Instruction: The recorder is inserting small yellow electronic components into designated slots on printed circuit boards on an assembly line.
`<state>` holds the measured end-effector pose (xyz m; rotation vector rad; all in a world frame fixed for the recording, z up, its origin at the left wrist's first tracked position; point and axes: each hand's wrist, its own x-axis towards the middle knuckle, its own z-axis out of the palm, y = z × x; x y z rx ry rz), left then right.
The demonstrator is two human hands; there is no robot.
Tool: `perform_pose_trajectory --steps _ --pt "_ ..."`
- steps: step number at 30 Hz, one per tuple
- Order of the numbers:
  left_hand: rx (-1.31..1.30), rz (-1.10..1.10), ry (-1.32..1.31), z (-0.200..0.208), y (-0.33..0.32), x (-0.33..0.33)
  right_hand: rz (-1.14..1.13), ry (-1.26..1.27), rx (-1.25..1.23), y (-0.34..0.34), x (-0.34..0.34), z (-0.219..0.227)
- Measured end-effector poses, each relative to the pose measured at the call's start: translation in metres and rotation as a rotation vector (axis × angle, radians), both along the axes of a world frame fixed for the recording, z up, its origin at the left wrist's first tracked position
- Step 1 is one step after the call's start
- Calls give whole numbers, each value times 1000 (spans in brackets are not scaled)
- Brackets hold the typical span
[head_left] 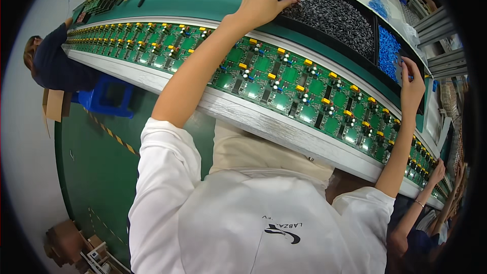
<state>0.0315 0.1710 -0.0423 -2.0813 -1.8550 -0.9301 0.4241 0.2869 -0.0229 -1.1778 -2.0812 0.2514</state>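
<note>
"What's happening?"

"Looks like picking out black bits [335, 20]. The next move calls for a gentle pinch. The left hand [266, 4] bends down at their left end, arm [199, 69] across the green boards [290, 74]; I can't tell if it's closed."

"And the right hand [413, 83]?"

"By the blue bits [387, 45], fingers curled. I can't tell its grip either."
</note>
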Motion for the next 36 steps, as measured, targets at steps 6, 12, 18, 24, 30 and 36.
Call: perform_pose_trajectory --steps 6,12,18,24,30,36 --pt "250 37 57 12 -5 10 -20 10 73 2 0 -5" --pt "159 -169 -383 6 0 18 10 -30 25 -1 -5 -5" --pt "1 -248 -546 23 -3 19 11 -5 -15 1 -4 -10" --pt "425 -64 -641 92 -61 -16 114 60 -12 -2 -14 -9" --pt "464 243 -619 37 -215 6 39 10 61 25 2 -15" --pt "373 108 -803 -19 -261 14 400 -47 9 -19 -119 33"
